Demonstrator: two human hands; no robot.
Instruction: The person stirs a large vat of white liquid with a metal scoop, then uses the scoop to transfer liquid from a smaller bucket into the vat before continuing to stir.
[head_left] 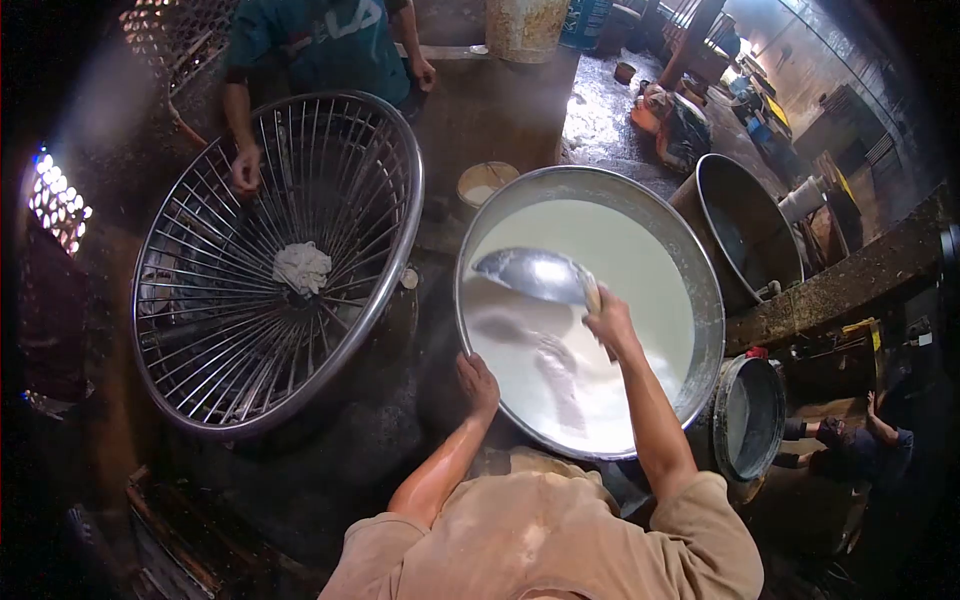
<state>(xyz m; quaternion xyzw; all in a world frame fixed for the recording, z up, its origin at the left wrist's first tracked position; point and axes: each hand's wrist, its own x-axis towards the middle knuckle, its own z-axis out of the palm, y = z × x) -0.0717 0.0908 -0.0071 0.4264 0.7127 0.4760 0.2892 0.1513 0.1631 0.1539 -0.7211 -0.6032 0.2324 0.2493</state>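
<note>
My right hand (610,322) is closed round the handle of a large metal ladle (540,276). The ladle's shiny bowl is held over a wide round metal vat (712,300), and its shadow falls on the white milky liquid (600,228) inside. At the vat's left side, my left hand (478,385) rests against the outer rim with its fingers stretched out. Left of the vat is a big tilted basket of metal bars (405,225), with a crumpled white cloth (302,268) at its centre.
Behind the basket stands another person (320,45), one hand over its bars. A small pail (487,183) sits behind the vat. To the right are a tall metal drum (740,225) and a smaller round container (752,415). Someone else (870,450) is at far right.
</note>
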